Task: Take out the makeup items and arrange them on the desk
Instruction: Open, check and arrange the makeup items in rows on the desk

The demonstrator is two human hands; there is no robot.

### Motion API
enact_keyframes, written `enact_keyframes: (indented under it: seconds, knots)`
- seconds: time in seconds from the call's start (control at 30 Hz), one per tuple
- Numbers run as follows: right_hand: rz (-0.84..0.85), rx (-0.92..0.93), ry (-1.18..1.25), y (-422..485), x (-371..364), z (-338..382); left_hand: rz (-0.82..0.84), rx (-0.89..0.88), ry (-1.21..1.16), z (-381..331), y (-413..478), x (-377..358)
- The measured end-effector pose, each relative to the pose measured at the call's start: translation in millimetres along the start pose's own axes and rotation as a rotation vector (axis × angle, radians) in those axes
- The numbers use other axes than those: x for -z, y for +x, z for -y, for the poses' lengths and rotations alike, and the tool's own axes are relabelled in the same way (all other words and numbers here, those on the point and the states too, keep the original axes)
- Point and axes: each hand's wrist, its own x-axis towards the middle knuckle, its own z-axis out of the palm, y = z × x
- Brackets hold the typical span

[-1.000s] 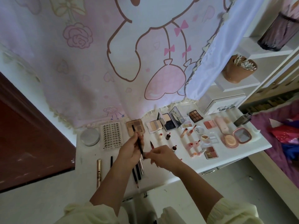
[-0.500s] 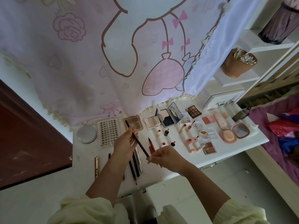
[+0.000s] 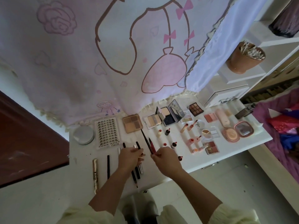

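Nearest you, a gold tube (image 3: 95, 173) and a black liner (image 3: 108, 166) lie lengthwise, side by side on the bench (image 3: 82, 159). Just right of them your left grip (image 3: 131, 156) sits with curled fingers over a row of pencils (image 3: 136, 174). You cannot tell from here whether it clasps one or only steadies them. Your right grip (image 3: 165, 156) pinches a thin dark pencil (image 3: 146, 140) by its near end, and the tip points away toward the brown palette (image 3: 132, 123). A red pencil (image 3: 152, 145) lies just beside it; whether it is also held is unclear.

You appear to be late in the arranging, at the step of placing slim pencils into their row. The next move calls for lowering the dark pencil parallel to that row, into the gap between it and the small lip bottles (image 3: 174, 145). These stand upright and would tip at a nudge.

Farther back are a lash tray (image 3: 107, 135), a round tin (image 3: 83, 135) and open palettes (image 3: 168, 118) lined up under the curtain (image 3: 80, 62).
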Motion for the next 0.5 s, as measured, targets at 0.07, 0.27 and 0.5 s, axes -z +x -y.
enact_keyframes:
  seconds: [0.07,0.27,0.5]
  knots:
    - [-0.029,-0.058,-0.028,1,-12,2,-0.001,-0.018,0.104,4,3,-3]
    - [-0.017,-0.199,-0.046,2,-34,1,-0.002,0.005,0.271,6,16,-6]
    - [0.016,-0.241,-0.080,5,-44,-6,0.041,0.032,0.355,1,23,-14]
